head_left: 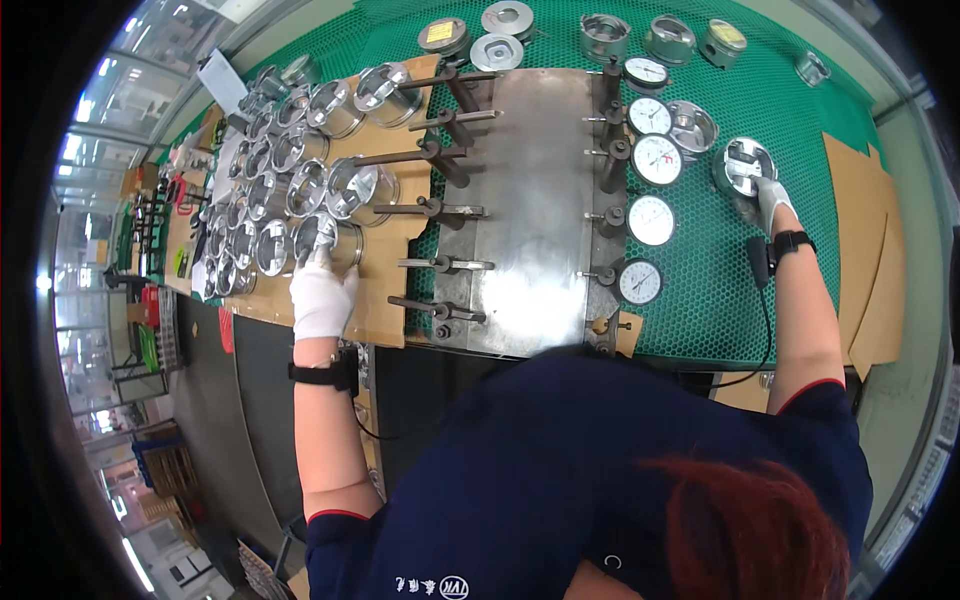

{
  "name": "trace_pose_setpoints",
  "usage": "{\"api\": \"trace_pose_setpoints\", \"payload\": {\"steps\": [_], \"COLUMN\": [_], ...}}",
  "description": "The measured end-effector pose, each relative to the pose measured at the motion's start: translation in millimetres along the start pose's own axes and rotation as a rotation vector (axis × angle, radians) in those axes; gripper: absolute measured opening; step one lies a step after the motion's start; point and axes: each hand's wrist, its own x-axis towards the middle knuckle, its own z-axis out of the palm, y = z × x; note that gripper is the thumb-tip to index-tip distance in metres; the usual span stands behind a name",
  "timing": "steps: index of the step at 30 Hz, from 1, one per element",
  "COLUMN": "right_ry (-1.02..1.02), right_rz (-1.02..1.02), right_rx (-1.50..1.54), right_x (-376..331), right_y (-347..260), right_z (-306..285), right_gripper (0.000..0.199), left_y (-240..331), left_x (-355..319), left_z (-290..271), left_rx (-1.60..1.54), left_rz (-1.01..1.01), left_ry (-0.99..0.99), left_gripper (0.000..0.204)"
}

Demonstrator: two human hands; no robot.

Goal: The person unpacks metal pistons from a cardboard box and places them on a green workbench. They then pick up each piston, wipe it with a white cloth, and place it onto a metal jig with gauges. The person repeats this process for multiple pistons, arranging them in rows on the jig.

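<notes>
Currently both gloved hands are on metal pistons. Left hand [320, 295], white glove, sits left of centre in the frame with its fingers on the rim of a shiny piston [328, 240] that stands on the cardboard sheet [385, 320]; whether the grip is closed around it cannot be told, since the palm covers the near side. That piston is the nearest of a dense cluster of pistons [275, 170] filling the upper left of the frame, standing upright and touching one another.

Right hand [772, 200], at the right of the frame, has its grip closed on the lower edge of a second piston [745, 165] resting on the green mesh mat [720, 300] (crown side down, hollow interior facing the camera).

Between the hands lies a steel gauge plate [530, 210] with rows of pegs along both long edges. A column of round dial gauges [652, 190] runs just beside its right edge. More loose pistons [665, 40] stand along the top of the frame. A black wristband with a cable is on each forearm.
</notes>
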Motion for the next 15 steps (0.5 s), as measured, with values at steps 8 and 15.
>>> {"api": "trace_pose_setpoints", "payload": {"steps": [8, 15], "right_ry": [-0.126, -0.257], "right_rz": [-0.117, -0.429], "right_rx": [0.336, 0.283], "right_x": [17.5, -149.9], "right_y": [-6.6, 8.0], "right_z": [10.9, 4.4], "right_gripper": [0.055, 0.052], "left_y": [14.5, -1.1], "left_x": [13.7, -28.4], "left_z": [-2.7, -5.7], "left_rx": [-0.01, -0.119], "left_rz": [0.001, -0.101], "left_ry": [0.151, 0.084], "left_gripper": [0.03, 0.044]}}
